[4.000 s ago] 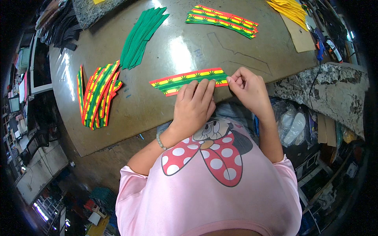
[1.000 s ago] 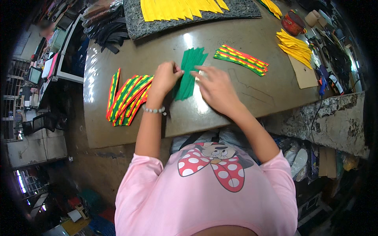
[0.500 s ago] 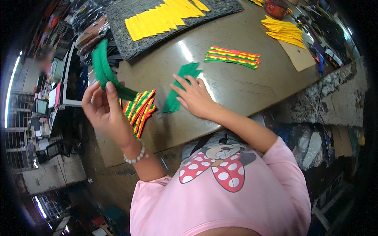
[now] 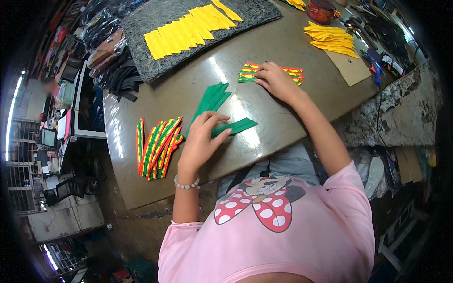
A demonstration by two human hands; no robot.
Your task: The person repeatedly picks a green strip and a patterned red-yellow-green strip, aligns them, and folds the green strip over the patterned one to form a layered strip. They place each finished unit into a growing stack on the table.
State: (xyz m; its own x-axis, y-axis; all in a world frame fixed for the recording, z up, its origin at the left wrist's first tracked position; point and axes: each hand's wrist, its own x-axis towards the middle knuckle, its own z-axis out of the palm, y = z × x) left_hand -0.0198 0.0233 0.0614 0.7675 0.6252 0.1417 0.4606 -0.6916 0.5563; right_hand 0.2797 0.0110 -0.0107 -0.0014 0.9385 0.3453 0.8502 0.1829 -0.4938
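My left hand lies flat on a green strip near the table's front edge, pressing it down, with the fanned stack of green strips just behind it. My right hand reaches farther out and rests on a small stack of red, yellow and green striped strips, fingers curled over its right part. Left of my left hand lies a pile of finished striped strips.
The brown table carries a grey mat with yellow strips at the back, another yellow pile, a cardboard piece and a red tin. A rough stone slab adjoins on the right. Clutter fills the left.
My left hand, earlier lifted to the left with a curved green strip, has come down and laid a green strip flat. My right hand has moved from the green stack to the striped stack.
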